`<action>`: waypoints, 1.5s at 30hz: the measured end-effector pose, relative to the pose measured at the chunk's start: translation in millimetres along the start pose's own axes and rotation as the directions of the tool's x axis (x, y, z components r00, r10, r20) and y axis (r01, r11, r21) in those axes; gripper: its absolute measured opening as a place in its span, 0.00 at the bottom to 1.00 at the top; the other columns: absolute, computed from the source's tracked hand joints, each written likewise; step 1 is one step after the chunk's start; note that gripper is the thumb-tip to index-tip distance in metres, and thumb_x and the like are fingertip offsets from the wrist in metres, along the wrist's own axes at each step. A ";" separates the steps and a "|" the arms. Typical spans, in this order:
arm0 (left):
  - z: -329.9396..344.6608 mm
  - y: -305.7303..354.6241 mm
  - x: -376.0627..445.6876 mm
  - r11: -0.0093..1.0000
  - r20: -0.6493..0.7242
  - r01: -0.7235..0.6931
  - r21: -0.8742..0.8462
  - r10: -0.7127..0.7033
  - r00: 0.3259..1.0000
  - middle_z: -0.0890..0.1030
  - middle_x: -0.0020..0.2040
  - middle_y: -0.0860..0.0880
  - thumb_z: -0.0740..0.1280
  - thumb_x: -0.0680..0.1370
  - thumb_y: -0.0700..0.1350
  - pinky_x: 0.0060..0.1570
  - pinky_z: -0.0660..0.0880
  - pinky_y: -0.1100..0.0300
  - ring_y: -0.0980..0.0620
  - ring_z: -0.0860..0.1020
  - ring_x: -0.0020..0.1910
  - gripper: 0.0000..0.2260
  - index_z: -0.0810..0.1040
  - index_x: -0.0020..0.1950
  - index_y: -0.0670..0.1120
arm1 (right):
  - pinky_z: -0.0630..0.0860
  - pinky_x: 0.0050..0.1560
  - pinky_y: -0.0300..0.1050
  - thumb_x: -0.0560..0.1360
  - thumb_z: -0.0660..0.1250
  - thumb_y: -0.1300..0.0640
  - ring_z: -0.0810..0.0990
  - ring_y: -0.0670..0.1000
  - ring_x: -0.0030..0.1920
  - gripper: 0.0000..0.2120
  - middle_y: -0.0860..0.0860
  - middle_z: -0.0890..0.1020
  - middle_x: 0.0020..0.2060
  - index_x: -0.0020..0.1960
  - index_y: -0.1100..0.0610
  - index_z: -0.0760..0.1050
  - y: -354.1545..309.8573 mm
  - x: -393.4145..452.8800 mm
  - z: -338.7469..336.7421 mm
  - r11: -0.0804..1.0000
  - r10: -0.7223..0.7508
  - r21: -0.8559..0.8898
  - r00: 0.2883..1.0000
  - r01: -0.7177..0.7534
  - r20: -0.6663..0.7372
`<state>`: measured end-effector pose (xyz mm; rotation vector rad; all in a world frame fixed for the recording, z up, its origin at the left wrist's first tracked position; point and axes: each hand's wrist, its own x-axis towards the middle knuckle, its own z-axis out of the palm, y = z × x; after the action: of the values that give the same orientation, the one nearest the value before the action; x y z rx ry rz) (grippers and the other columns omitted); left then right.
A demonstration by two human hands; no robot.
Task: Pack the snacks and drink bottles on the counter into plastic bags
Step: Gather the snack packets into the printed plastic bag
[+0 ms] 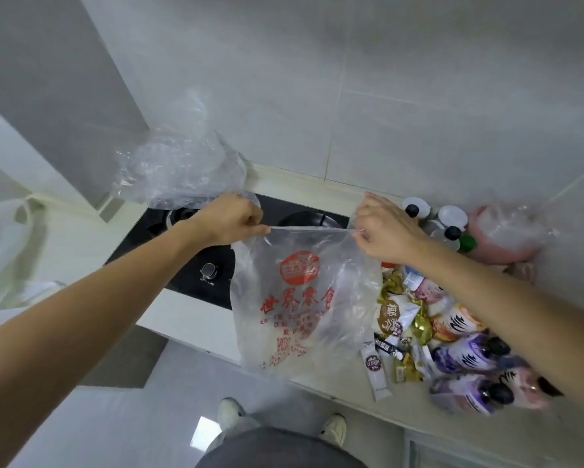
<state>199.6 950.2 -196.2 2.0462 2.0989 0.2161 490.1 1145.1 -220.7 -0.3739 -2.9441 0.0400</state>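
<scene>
A clear plastic bag with red printing (297, 298) hangs over the counter edge, its top rim stretched taut between my hands. My left hand (231, 217) grips the rim's left end and also holds a second crumpled clear bag (179, 167) that billows up behind it. My right hand (385, 231) pinches the rim's right end. Snack packets (398, 319) lie heaped on the counter under my right forearm. Purple and pink drink bottles (469, 356) lie beside them, and upright bottles with white and black caps (432, 217) stand by the wall.
A black gas hob (196, 268) with a knob sits under the bags. A pink bag (506, 231) rests in the right corner. White plastic (0, 238) hangs at the far left. Tiled wall behind; my shoes (230, 412) stand on the grey floor below the counter edge.
</scene>
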 end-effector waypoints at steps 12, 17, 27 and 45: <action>-67.0 13.5 -48.3 0.925 -0.226 -0.283 0.254 0.341 0.913 0.67 0.25 0.52 0.61 0.82 0.54 0.43 0.65 0.55 0.46 0.68 0.27 0.20 0.71 0.32 0.48 | 0.73 0.66 0.53 0.74 0.68 0.62 0.75 0.54 0.39 0.05 0.48 0.74 0.34 0.40 0.55 0.75 -89.7 -42.8 -69.2 0.991 0.020 -0.129 0.994 -0.034 -0.110; -22.2 3.2 -80.1 0.903 -0.189 -0.273 0.332 0.348 0.918 0.75 0.27 0.50 0.68 0.80 0.48 0.46 0.71 0.51 0.45 0.73 0.29 0.15 0.70 0.35 0.49 | 0.73 0.65 0.55 0.79 0.65 0.51 0.80 0.53 0.44 0.08 0.47 0.80 0.40 0.48 0.54 0.78 -134.7 -66.4 -39.5 0.979 0.164 -0.129 0.986 -0.159 0.027; 33.2 -3.8 -107.6 0.968 0.046 -0.169 0.184 0.163 0.986 0.77 0.35 0.48 0.61 0.82 0.46 0.35 0.76 0.49 0.43 0.75 0.34 0.08 0.74 0.43 0.47 | 0.75 0.55 0.53 0.79 0.67 0.62 0.81 0.55 0.45 0.05 0.49 0.81 0.45 0.53 0.54 0.76 -164.8 -73.0 4.8 0.932 0.349 -0.147 0.928 -0.330 0.128; 85.4 18.9 -99.1 0.971 0.251 0.024 0.239 -0.085 0.964 0.66 0.77 0.51 0.73 0.67 0.70 0.60 0.77 0.44 0.45 0.75 0.68 0.49 0.53 0.80 0.55 | 0.76 0.68 0.58 0.74 0.74 0.38 0.56 0.58 0.80 0.48 0.50 0.47 0.83 0.84 0.50 0.52 -130.0 -102.1 75.0 0.931 0.349 -0.065 0.822 -0.360 0.450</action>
<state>240.8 848.7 -270.1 2.0053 2.0944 -0.3085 542.4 993.3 -305.4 -1.0411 -3.2705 0.2408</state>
